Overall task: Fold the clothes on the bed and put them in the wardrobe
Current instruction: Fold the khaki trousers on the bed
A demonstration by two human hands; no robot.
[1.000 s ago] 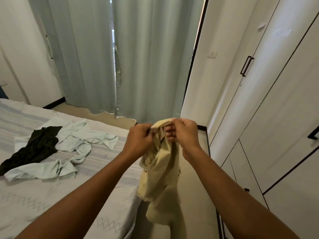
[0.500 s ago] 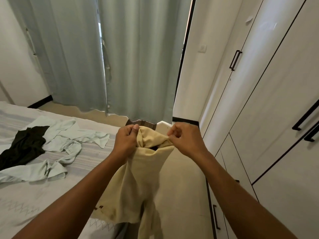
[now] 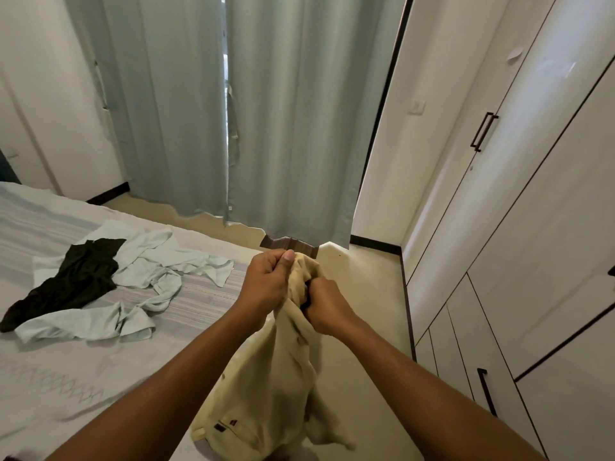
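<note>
Off the edge of the grey-striped bed (image 3: 83, 387), over the floor (image 3: 366, 277), hangs the crumpled cream cotton garment (image 3: 276, 387), its top clutched by left grip (image 3: 266, 281) and right grip (image 3: 327, 304), which have just drawn together, so folding seems not yet begun.

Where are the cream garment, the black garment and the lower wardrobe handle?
cream garment (image 3: 276, 390), head view: hanging body of fabric.
black garment (image 3: 76, 281), head view: middle of cloth.
lower wardrobe handle (image 3: 487, 392), head view: mid-bar.

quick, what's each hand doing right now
Left hand: closed, gripping the top of the cream garment.
Right hand: closed, gripping the same garment just below.
</note>
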